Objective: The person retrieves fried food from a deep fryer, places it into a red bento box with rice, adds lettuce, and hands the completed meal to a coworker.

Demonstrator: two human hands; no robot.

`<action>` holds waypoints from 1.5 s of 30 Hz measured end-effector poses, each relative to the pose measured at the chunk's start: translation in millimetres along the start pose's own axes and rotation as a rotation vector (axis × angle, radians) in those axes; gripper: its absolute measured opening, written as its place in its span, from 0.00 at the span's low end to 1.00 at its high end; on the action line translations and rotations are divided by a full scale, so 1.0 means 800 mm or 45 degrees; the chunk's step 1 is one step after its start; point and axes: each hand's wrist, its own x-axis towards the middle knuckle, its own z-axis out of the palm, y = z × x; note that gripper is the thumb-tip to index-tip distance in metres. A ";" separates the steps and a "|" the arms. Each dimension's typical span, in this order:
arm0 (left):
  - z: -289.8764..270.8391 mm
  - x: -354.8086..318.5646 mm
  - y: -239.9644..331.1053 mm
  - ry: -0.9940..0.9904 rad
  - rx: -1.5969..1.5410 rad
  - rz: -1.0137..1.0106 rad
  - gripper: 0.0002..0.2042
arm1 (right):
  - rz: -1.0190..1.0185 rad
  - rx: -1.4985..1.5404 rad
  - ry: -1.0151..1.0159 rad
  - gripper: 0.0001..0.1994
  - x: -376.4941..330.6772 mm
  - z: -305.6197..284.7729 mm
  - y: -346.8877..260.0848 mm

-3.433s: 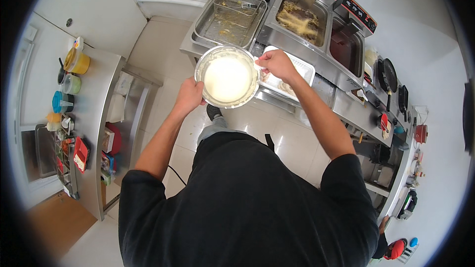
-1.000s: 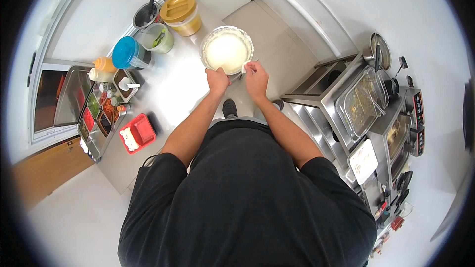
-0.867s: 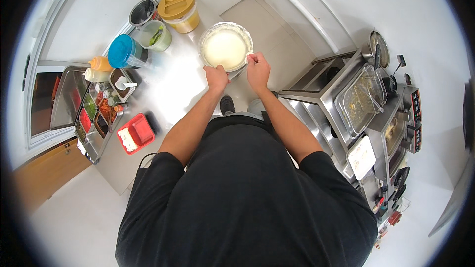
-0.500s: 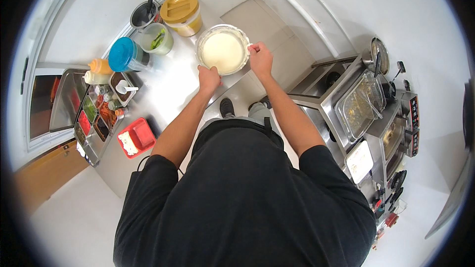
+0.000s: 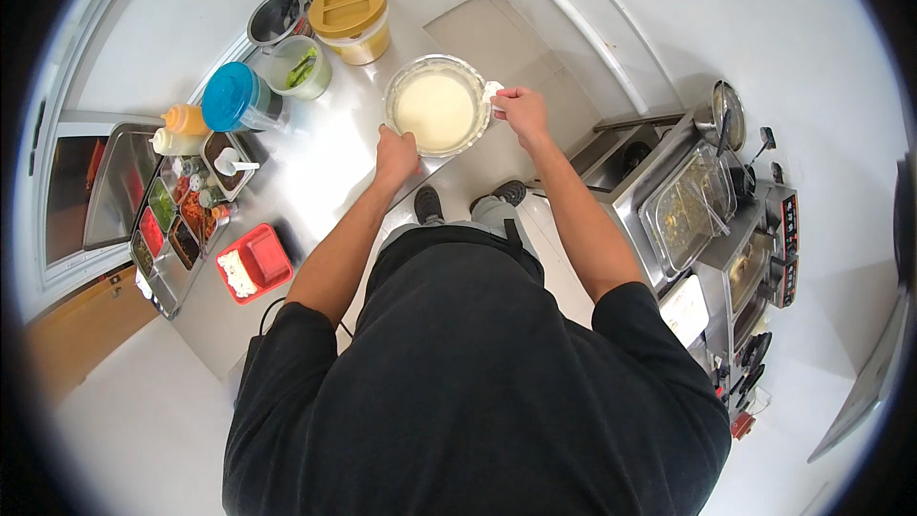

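1 round bowl [image 5: 437,62], upper ctr of frame, pale liq. [image 5: 435,113] inside; can't tell if it rests on steel counter [image 5: 334,153]. L hand [image 5: 394,157] grips rim, lower-left side, fingers partly hidden. R hand [image 5: 522,115]: fingers closed on white wad [image 5: 492,93], bowl's right edge. Mustard-lidded tub [image 5: 350,21] just above-left of bowl; red tray [image 5: 271,256], L of frame.

Black top [image 5: 468,382], short sleeves [image 5: 304,349]; trousers [image 5: 495,214] apparently grey.

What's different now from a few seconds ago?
The metal bowl of pale batter has been carried left, from by the fryers to the edge of the steel counter. Unchanged: the left hand holds its near side; the right hand pinches a white wad at its right rim.
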 end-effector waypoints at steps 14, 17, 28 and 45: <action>0.000 -0.007 0.008 0.116 0.253 0.136 0.29 | 0.066 0.189 -0.029 0.09 0.005 0.002 0.007; -0.005 0.000 0.005 0.029 0.322 0.195 0.29 | 0.046 0.155 -0.017 0.09 0.013 0.003 0.005; -0.024 0.028 0.006 -0.126 0.540 0.326 0.30 | -0.109 -0.366 -0.241 0.10 0.086 0.002 -0.023; -0.004 0.006 0.010 0.081 0.473 0.196 0.27 | -0.109 -0.602 -0.541 0.10 0.109 0.015 -0.080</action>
